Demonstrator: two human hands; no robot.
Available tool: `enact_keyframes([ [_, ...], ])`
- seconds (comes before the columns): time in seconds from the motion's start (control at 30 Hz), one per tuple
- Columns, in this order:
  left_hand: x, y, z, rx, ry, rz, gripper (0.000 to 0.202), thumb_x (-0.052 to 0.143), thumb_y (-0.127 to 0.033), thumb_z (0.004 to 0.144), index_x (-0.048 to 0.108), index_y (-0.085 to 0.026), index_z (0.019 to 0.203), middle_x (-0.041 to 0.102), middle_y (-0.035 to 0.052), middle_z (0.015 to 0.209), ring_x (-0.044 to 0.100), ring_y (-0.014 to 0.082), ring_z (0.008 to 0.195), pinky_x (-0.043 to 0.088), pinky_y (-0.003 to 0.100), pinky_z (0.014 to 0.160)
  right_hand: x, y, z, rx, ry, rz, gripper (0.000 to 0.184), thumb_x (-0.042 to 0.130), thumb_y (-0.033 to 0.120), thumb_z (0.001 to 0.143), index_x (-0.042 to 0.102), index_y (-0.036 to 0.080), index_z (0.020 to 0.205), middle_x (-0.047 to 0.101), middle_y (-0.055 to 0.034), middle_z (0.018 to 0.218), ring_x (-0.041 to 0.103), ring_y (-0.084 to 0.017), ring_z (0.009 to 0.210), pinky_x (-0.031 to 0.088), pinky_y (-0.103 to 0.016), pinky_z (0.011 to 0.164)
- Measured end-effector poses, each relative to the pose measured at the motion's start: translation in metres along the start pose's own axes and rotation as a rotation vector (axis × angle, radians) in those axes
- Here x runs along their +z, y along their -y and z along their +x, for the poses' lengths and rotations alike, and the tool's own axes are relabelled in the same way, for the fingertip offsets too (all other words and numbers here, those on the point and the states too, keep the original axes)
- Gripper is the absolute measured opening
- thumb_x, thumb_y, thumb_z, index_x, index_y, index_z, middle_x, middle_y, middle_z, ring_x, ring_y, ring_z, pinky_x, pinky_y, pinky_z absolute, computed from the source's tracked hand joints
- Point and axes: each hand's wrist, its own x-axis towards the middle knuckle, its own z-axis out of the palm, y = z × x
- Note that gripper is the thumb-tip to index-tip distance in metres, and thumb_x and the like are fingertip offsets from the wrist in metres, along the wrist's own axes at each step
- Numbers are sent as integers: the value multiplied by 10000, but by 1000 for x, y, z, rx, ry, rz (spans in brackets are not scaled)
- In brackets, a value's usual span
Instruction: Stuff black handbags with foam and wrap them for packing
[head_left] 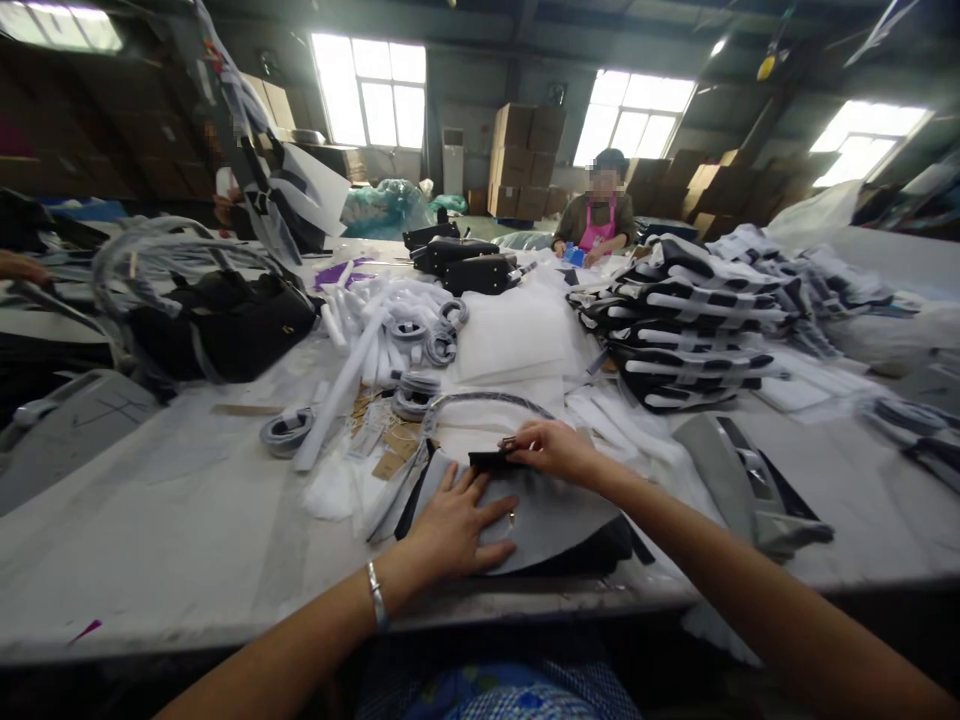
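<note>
A black handbag (592,545) lies flat at the table's near edge, mostly covered by a grey sheet (547,515). My left hand (454,525) rests flat on that sheet with its fingers spread; a silver bangle (376,595) circles the wrist. My right hand (551,450) is closed in a pinch at the bag's top edge, by a small metal clasp (510,443). The bag's wrapped handle (480,402) arcs just beyond my hands.
White foam sheets (514,335) and wrapped straps (405,330) fill the table's middle. Stacked wrapped bags (682,330) stand right, a black bag (225,325) left. A person in a pink apron (598,220) sits at the far end. Cardboard boxes (525,160) line the back wall.
</note>
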Motion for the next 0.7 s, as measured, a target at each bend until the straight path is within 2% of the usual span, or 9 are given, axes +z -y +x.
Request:
enact_keyframes([
  [0.13, 1, -1, -2, 25, -38, 11, 540, 575, -593, 888, 591, -326, 1358, 586, 87, 1374, 461, 325, 1323, 211, 614, 1170, 22, -9, -47, -324, -68, -129, 280, 585, 231, 945, 739, 288, 1171, 680, -50, 963, 631, -168, 890, 506, -293, 828],
  [0.2, 3, -1, -3, 41, -61, 29, 506, 588, -573, 886, 628, -302, 1311, 635, 84, 1301, 485, 321, 1293, 206, 601, 1178, 34, -16, -62, -390, -96, -212, 353, 511, 175, 972, 695, 293, 1250, 672, -57, 993, 622, -172, 915, 512, -296, 833],
  [0.33, 4, 0, -4, 65, -79, 42, 516, 589, -567, 886, 624, -276, 1310, 641, 90, 1285, 484, 316, 1304, 194, 595, 1189, 44, -18, -74, -407, -77, -259, 430, 501, 136, 965, 615, 279, 1354, 648, -77, 1112, 604, -185, 996, 506, -316, 888],
  [0.53, 3, -4, -6, 56, -97, 93, 541, 586, -590, 880, 619, -269, 1315, 666, 106, 1231, 509, 334, 1305, 205, 628, 1181, 41, -14, -75, -355, -60, -162, 328, 613, 376, 958, 668, 342, 1279, 636, -50, 1101, 602, -181, 998, 486, -333, 905],
  [0.63, 5, -8, -12, 32, -190, 145, 553, 588, -604, 877, 670, -184, 1228, 685, 153, 1195, 531, 368, 1290, 281, 634, 1148, 43, -17, -75, -356, -67, -183, 339, 621, 418, 947, 670, 349, 1275, 643, -49, 1087, 607, -183, 993, 480, -340, 910],
  [0.7, 6, -10, -16, 42, -265, 171, 545, 581, -588, 895, 679, -132, 1177, 707, 164, 1145, 618, 348, 1181, 386, 592, 1099, 46, -18, -74, -354, -74, -197, 342, 616, 430, 948, 673, 346, 1274, 645, -53, 1087, 611, -185, 991, 482, -340, 910],
])
